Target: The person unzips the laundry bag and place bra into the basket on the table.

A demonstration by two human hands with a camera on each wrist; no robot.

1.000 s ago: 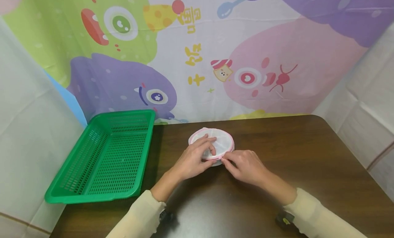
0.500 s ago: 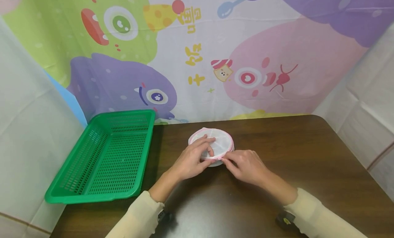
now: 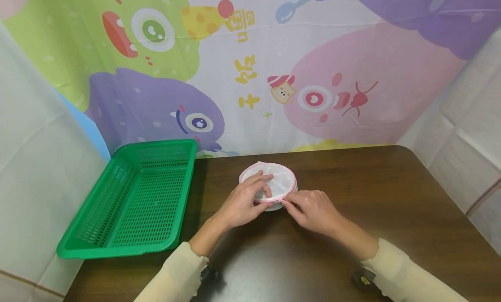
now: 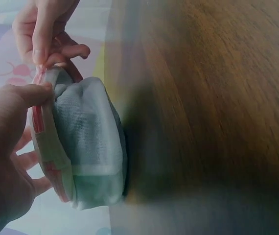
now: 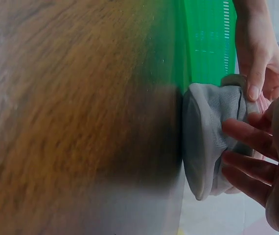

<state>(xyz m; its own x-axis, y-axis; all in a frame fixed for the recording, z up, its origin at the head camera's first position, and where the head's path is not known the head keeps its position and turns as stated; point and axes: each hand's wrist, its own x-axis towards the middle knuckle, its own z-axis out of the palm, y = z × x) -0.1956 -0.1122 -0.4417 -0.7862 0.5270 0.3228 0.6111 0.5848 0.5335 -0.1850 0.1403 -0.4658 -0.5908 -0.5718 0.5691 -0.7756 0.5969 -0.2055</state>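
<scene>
A round, white mesh laundry bag (image 3: pixel 282 180) with a pink zipper round its top edge sits on the dark wooden table (image 3: pixel 368 193). My left hand (image 3: pixel 244 202) grips its near rim, thumb at the zipper band (image 4: pixel 38 117) and the other fingers spread over the top. At the front right of the rim, my right hand (image 3: pixel 313 210) pinches the small zipper pull between thumb and index finger; the pull itself is mostly covered. In the right wrist view, the remaining right fingers (image 5: pixel 249 169) lie near the soft, slightly wrinkled side wall of the bag.
To the left stands a green perforated plastic basket (image 3: pixel 184 197) at the table's left side. A cartoon-printed cloth (image 3: pixel 250 132) hangs behind the table's back edge. Pale walls (image 3: pixel 462 119) rise on both sides.
Hardly anything differs. The left thumb has shifted very slightly left along the rim, while the right hand stays at the zipper pull.
</scene>
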